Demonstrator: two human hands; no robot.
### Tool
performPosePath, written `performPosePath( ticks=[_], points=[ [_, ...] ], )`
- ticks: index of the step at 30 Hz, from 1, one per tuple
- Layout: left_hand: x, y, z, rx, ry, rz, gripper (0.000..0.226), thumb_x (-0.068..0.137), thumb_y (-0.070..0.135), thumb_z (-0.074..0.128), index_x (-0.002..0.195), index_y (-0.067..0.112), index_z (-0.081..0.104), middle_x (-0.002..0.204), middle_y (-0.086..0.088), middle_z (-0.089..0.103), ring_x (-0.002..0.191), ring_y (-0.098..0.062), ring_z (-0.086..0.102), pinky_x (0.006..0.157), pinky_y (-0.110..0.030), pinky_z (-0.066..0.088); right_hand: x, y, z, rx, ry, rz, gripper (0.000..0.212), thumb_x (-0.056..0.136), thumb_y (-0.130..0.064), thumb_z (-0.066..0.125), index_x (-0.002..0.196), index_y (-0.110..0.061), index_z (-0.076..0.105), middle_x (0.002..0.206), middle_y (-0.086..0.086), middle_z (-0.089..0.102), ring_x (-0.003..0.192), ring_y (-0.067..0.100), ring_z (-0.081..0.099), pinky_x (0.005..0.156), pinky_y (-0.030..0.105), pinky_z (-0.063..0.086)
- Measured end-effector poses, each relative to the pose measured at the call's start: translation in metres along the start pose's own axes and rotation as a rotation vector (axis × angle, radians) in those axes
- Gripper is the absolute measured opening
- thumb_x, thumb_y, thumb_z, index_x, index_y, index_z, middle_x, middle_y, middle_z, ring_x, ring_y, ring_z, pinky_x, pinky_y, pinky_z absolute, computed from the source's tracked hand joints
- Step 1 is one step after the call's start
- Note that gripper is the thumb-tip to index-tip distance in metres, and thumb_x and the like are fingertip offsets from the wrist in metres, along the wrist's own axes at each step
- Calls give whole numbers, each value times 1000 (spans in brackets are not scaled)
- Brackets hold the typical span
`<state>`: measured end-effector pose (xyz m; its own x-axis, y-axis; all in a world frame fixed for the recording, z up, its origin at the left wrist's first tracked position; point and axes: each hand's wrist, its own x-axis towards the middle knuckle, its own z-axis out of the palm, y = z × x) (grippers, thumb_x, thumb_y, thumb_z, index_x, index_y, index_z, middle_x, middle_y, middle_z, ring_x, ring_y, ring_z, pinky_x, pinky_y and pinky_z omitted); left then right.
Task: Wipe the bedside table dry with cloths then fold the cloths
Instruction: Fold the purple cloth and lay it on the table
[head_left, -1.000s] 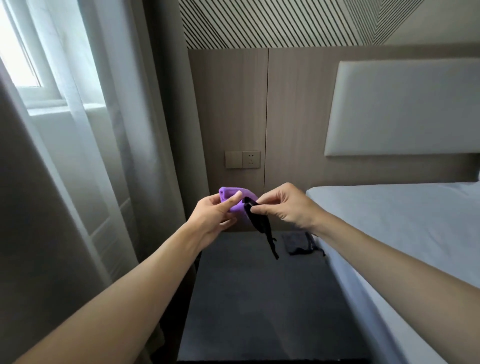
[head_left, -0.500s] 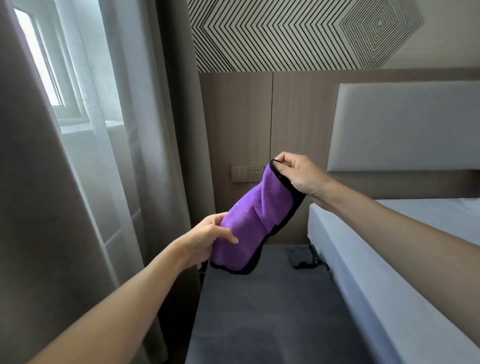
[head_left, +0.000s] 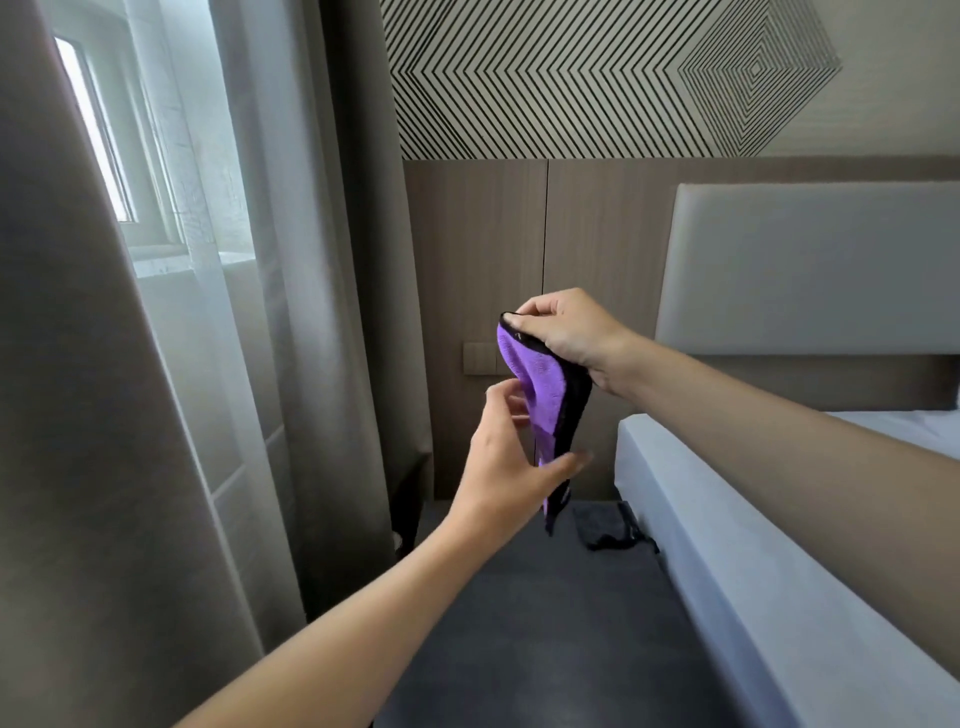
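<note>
At the far left we see a heavy grey curtain (head_left: 78, 415) with a sheer panel beside it and a bright window (head_left: 98, 135) behind. Moving in, our left hand (head_left: 511, 462) is raised above the bedside table (head_left: 519, 623), fingers spread and loosely curled — the thumb lies across the lower part of the purple cloth (head_left: 540, 384) and the fingertips reach behind it, so the hand is closing lightly around the cloth rather than clenched; how firm the hold is we cannot tell.

The purple cloth, edged in black, hangs in the air over the back of the table, bunched lengthwise, its lower tip dangling below our left thumb and clear of the tabletop. Behind it on the wooden wall panel sits a switch plate (head_left: 480, 358), partly hidden by the cloth.

Our right hand (head_left: 563, 338) is higher, pinching the cloth's top corner between thumb and fingertips — the fingers are closed tight on the black hem.

Lower and just to the right, a second dark grey cloth (head_left: 605, 527) lies crumpled on the table's back right corner, against the side of the bed (head_left: 779, 545). Above the bed is a padded grey headboard (head_left: 810, 270), with striped wallpaper over the panelling.
</note>
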<state>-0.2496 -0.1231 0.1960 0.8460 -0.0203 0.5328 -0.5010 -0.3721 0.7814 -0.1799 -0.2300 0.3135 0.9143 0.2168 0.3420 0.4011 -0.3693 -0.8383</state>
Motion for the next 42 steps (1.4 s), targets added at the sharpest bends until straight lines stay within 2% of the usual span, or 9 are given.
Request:
performPosePath(
  ticks=[4, 11, 19, 21, 24, 31, 36, 39, 42],
  points=[
    [0, -5, 1, -180, -14, -31, 8, 99, 20, 59, 102, 15, 65, 80, 8, 64, 69, -4, 55, 68, -22, 44, 1, 0, -13, 13, 36, 63, 16, 91, -24, 74, 82, -10, 72, 63, 1, 60, 52, 10, 54, 45, 15, 42],
    [1, -4, -5, -370, 95, -156, 37, 102, 31, 38, 101, 19, 73, 101, -12, 75, 99, -34, 69, 86, -51, 54, 1, 12, -31, 18, 56, 123, 26, 84, -25, 81, 99, -4, 78, 77, 5, 70, 63, 14, 61, 53, 18, 47],
    [21, -9, -36, -357, 81, -429, 43, 98, 31, 33, 105, 37, 75, 109, 2, 75, 108, -20, 66, 104, -46, 48, 5, 25, -77, -235, -330, 477, 40, 57, -15, 88, 94, -6, 76, 95, 18, 74, 80, 29, 64, 58, 21, 45],
    [23, -7, -40, -379, 83, -485, 45, 101, 29, 36, 91, 30, 79, 92, 1, 77, 94, -19, 67, 94, -40, 51, 3, 30, -88, -331, -525, 563, 58, 49, -18, 92, 103, -4, 77, 94, 17, 75, 72, 26, 56, 57, 22, 37],
    [28, -4, -45, -492, 35, -645, 37, 101, 31, 44, 85, 19, 74, 73, -4, 72, 71, -19, 65, 68, -31, 49, -6, 42, -95, -321, -572, 584, 26, 80, -7, 78, 106, -1, 77, 98, 16, 76, 89, 30, 67, 78, 31, 53],
    [29, 8, -63, -894, -124, -708, 50, 105, 39, 35, 112, 6, 71, 101, -14, 75, 83, -24, 74, 82, -37, 55, -41, 94, -99, 488, -478, 499, 65, 62, -27, 95, 116, -8, 64, 105, 14, 68, 97, 24, 65, 94, 41, 50],
    [28, 20, -52, -1097, -115, -636, 45, 107, 36, 33, 117, 11, 70, 106, -13, 76, 90, -25, 75, 76, -36, 60, -76, 109, -55, 1094, -429, 363, 63, 93, -52, 53, 136, -7, 62, 130, 20, 67, 118, 36, 66, 90, 62, 54],
    [29, 24, -49, -1164, -130, -597, 47, 106, 39, 35, 130, 12, 65, 125, -14, 69, 108, -27, 70, 95, -42, 53, -82, 116, -41, 1361, -415, 228, 68, 76, -29, 86, 133, -2, 59, 128, 19, 67, 117, 33, 67, 93, 52, 55],
    [31, 21, -53, -1207, -128, -575, 51, 105, 41, 35, 132, 8, 63, 127, -15, 68, 111, -28, 69, 93, -42, 56, -86, 118, -18, 1315, -280, 294, 97, 76, -7, 83, 152, -34, 30, 138, 11, 63, 122, 29, 65, 100, 53, 51]
  ],
)
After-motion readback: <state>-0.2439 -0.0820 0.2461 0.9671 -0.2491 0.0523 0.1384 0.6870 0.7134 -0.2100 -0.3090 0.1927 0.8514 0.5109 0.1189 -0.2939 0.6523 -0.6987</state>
